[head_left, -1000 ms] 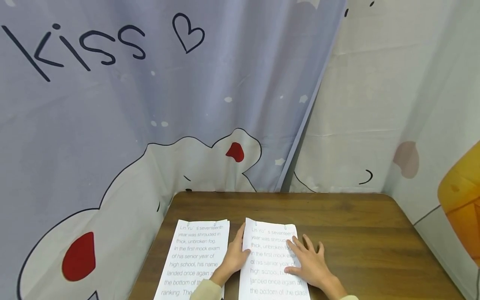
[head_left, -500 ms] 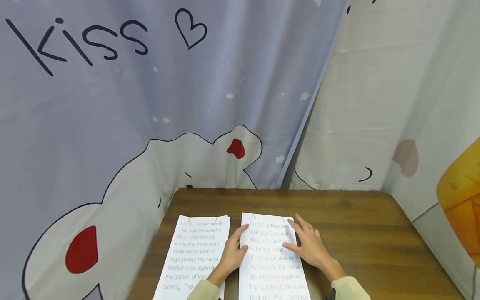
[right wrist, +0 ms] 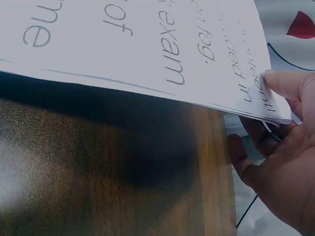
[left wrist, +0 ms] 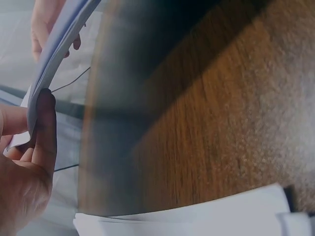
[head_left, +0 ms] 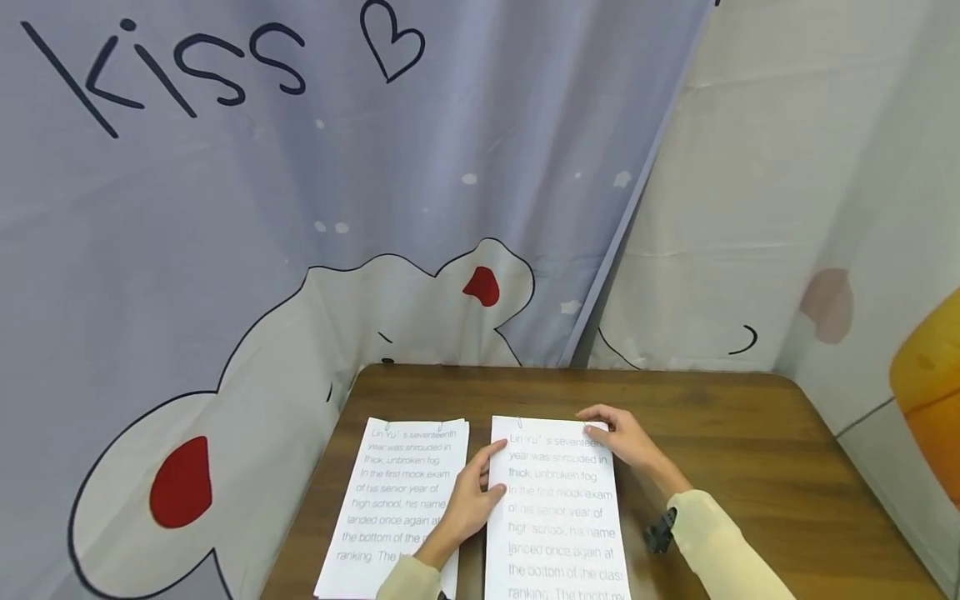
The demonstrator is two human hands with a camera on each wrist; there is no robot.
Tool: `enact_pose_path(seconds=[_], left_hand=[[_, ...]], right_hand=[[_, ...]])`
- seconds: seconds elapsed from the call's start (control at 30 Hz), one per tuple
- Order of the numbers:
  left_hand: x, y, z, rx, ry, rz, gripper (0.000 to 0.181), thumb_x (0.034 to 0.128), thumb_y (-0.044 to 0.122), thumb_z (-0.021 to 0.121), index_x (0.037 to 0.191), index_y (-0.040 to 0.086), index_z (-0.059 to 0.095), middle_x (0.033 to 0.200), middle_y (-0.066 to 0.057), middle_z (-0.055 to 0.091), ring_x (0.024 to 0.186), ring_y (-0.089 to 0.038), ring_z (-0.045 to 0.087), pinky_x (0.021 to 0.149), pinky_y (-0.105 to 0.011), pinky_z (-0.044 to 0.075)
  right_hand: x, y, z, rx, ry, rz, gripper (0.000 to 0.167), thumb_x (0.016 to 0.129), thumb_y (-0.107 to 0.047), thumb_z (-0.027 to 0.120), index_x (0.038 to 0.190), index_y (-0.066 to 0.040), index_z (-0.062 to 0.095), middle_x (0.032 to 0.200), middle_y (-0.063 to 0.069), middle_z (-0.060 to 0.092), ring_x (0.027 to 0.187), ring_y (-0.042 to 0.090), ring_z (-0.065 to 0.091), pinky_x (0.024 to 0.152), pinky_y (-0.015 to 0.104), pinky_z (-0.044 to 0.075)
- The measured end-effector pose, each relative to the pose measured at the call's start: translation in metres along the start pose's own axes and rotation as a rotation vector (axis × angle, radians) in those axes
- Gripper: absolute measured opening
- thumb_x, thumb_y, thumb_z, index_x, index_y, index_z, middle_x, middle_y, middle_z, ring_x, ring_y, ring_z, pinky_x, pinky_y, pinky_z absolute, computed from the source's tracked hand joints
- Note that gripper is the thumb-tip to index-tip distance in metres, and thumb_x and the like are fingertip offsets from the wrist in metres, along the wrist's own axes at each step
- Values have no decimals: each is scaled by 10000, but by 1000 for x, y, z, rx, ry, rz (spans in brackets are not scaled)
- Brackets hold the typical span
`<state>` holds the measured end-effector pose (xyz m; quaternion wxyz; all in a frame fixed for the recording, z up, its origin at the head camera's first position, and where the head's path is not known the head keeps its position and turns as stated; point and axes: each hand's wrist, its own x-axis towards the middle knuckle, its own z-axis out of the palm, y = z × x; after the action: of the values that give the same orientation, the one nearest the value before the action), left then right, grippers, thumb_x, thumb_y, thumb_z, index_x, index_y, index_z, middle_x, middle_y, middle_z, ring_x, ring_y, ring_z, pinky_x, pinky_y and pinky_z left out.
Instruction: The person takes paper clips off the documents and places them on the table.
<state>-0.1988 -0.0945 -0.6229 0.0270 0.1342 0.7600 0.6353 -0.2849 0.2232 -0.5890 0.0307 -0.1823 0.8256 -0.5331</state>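
A stack of printed sheets (head_left: 555, 517) with paper clips at its top edge is held a little off the table between both hands. My left hand (head_left: 467, 504) grips its left edge; the left wrist view shows the thumb and fingers of that hand (left wrist: 29, 167) on either side of the sheets (left wrist: 54, 54). My right hand (head_left: 626, 437) pinches the top right corner. In the right wrist view, the thumb of that hand (right wrist: 285, 152) lies on the printed face of the sheets (right wrist: 147, 49), with fingers beneath.
A second clipped stack of printed sheets (head_left: 397, 500) lies on the brown wooden table (head_left: 720, 450), left of the held one, partly behind the left forearm. A patterned curtain (head_left: 420, 167) hangs behind the table.
My right hand has moved from the right part of the page up to the top right corner and now pinches it. My left hand stays at the left edge. The head view has tilted slightly.
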Motion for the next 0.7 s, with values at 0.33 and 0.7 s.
enact_pose_path(seconds=[0.33,0.7], left_hand=[[-7,1,-4,33,0,10,781,906,-155,646,1591,177,467,1400,-193,673,1141,-305,744,852,-227,625],[-5,2,-1,6,-10,12,790,902,-162,648,1597,164,462,1390,-200,675,1119,-303,750,837,-239,635]], right_hand=[[0,3,4,-29,-16,15,158,962,-8,720,1114,33,711,967,184,741,720,129,627,605,243,532],[0,-2,-4,-83,-100,5,110,986,-36,701,1079,-36,645,876,85,699,736,125,626,635,253,523]])
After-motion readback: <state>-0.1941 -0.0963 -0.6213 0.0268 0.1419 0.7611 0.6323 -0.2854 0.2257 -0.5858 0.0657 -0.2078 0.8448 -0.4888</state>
